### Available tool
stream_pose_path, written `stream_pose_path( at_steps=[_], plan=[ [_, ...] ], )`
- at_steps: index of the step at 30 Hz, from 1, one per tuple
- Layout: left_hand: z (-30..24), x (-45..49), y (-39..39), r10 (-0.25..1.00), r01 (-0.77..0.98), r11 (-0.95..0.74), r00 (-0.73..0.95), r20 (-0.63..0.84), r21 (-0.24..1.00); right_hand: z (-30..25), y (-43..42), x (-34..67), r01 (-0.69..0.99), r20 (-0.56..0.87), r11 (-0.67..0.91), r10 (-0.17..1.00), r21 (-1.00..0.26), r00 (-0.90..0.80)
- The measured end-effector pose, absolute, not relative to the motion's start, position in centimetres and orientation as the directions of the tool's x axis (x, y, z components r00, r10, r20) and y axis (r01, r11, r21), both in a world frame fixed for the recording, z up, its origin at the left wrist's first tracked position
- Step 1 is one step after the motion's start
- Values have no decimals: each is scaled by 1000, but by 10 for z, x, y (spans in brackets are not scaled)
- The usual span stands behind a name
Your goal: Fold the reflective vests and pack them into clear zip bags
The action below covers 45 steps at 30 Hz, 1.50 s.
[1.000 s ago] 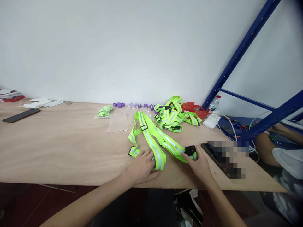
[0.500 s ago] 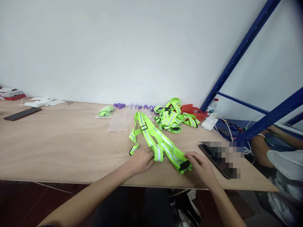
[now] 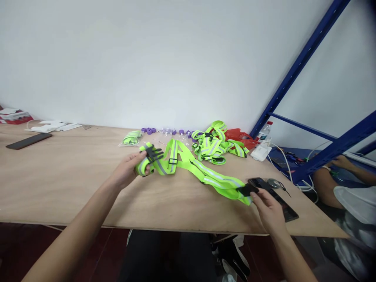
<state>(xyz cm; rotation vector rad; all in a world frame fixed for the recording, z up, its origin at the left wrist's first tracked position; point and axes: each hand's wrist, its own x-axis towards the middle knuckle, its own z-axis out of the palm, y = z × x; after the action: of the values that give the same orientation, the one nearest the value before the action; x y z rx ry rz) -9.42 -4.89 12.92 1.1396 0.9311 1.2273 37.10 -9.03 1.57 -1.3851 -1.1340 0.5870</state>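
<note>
A neon-yellow reflective harness (image 3: 188, 161) with silver stripes stretches across the table between my hands. My left hand (image 3: 129, 169) grips its left end, where the webbing is bunched with a black buckle prong piece (image 3: 153, 154) pointing right. At the other end my right hand (image 3: 266, 205) pinches a black buckle piece (image 3: 247, 190) beside the strap's tip. A black slider (image 3: 173, 161) sits on the strap between them. Behind it lies a pile of similar reflective straps (image 3: 213, 145). A bagged folded strap (image 3: 131, 138) rests at the back left of the harness.
Purple round pieces (image 3: 149, 131) line the wall. Near my right hand are a phone (image 3: 289, 211) and a round metallic object (image 3: 274, 183). A red bag (image 3: 241, 138), a bottle (image 3: 263, 132) and a white device (image 3: 260, 152) stand by the blue rack (image 3: 299, 66). Another person's arm (image 3: 324, 184) shows at right.
My left hand has lifted the harness's left end and moved left and away from me. My right hand has taken the black buckle end and moved slightly right, drawing the harness out.
</note>
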Motion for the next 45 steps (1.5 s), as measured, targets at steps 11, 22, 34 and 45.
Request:
stream_pose_path(
  at_steps=[11, 22, 34, 45],
  plan=[
    [110, -144, -82, 992, -281, 102, -44, -119, 954, 24, -90, 399, 621, 395, 204, 899, -757, 186],
    [147, -179, -129, 975, -472, -38, -210, -70, 881, 69, -85, 437, 755, 297, 21, 926, -655, 232],
    [69, -155, -113, 896, -249, 441, 76, -437, 862, 82, -77, 383, 822, 33, 148, 987, -550, -155],
    [86, -143, -122, 898, -118, 404, 242, -368, 907, 108, -48, 326, 814, -182, 261, 897, -519, -403]
  ],
)
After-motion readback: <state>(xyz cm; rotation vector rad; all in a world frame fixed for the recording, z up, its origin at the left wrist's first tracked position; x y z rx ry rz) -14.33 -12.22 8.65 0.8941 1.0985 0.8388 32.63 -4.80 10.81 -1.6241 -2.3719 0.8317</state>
